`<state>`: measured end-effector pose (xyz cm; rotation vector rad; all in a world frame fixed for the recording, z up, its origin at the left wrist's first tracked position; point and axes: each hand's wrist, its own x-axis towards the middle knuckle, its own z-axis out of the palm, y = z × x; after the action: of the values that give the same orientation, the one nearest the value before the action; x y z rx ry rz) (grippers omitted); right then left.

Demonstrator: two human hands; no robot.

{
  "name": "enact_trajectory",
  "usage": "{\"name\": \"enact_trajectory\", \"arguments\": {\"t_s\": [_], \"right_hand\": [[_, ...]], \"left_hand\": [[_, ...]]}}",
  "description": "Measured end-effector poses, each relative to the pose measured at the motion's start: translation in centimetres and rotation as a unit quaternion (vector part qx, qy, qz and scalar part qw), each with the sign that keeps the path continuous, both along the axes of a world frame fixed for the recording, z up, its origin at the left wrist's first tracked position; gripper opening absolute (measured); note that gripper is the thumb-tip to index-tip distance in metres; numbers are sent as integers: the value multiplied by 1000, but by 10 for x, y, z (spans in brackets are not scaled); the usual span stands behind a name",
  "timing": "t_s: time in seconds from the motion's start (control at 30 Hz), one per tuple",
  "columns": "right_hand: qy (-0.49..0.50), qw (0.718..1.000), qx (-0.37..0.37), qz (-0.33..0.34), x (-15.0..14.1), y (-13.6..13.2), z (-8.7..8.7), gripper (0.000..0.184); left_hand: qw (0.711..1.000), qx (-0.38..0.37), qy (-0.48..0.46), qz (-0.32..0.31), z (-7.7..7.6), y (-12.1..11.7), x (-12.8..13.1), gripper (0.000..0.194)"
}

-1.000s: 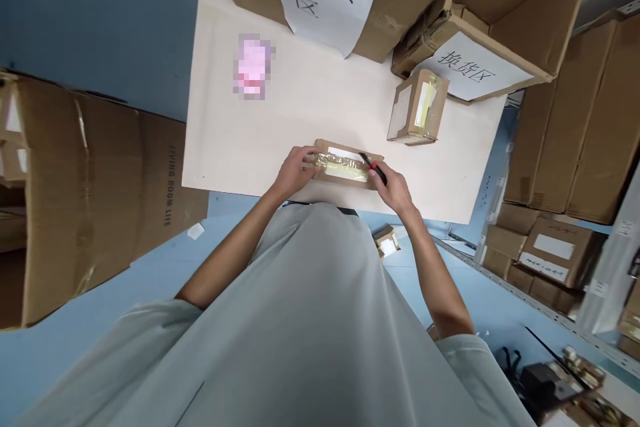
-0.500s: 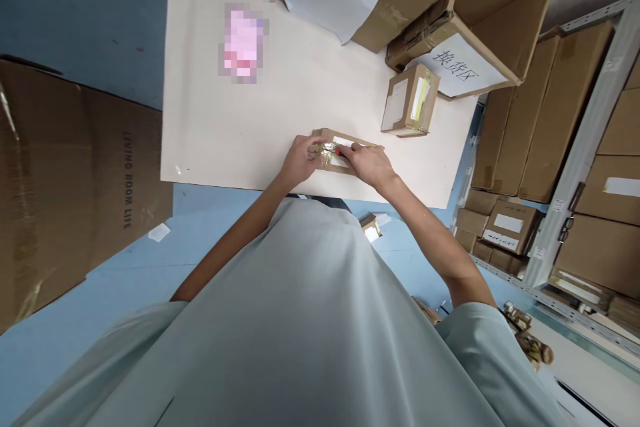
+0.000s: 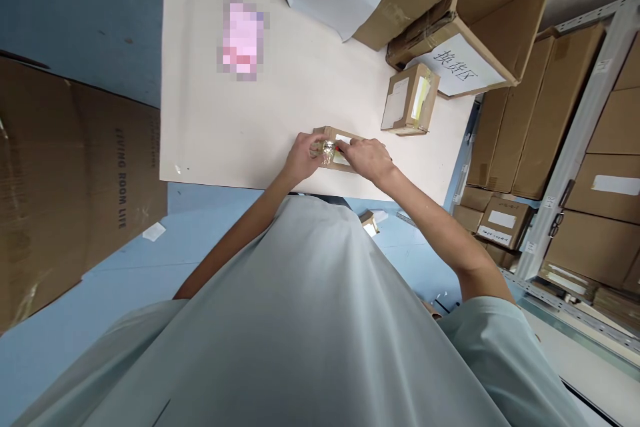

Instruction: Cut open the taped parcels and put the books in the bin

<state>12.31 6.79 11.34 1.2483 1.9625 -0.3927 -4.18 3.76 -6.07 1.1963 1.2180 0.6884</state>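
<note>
A small cardboard box with a white label and shiny clear tape lies near the table's front edge. My left hand is curled around its left end, thumb and fingers on the taped part. Over the box's right part, my right hand is closed on a small tool with a red part. The tool's tip is at the tape beside the left fingers; the rest of it is hidden in the hand, and its exact kind is too small to make out.
Right of it stands another taped box with labels. Large open cartons with handwritten sheets line the table's back. A pixelated pink item lies at the back left. A big carton stands on the left; shelves of boxes are on the right.
My right hand has shifted slightly, and its wrist and forearm sit a little higher and farther right. The left hand stays on the box's left end. The whole view has moved a little.
</note>
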Motion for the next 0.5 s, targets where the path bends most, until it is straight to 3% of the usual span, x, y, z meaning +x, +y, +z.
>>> {"name": "enact_trajectory", "arguments": {"t_s": [0.2, 0.5], "right_hand": [[-11, 999, 0, -36, 7, -5, 2, 47], [-28, 998, -10, -61, 78, -26, 8, 52]], "left_hand": [[1000, 19, 15, 1, 0, -2, 0, 55], [999, 3, 42, -6, 11, -3, -3, 51]]}}
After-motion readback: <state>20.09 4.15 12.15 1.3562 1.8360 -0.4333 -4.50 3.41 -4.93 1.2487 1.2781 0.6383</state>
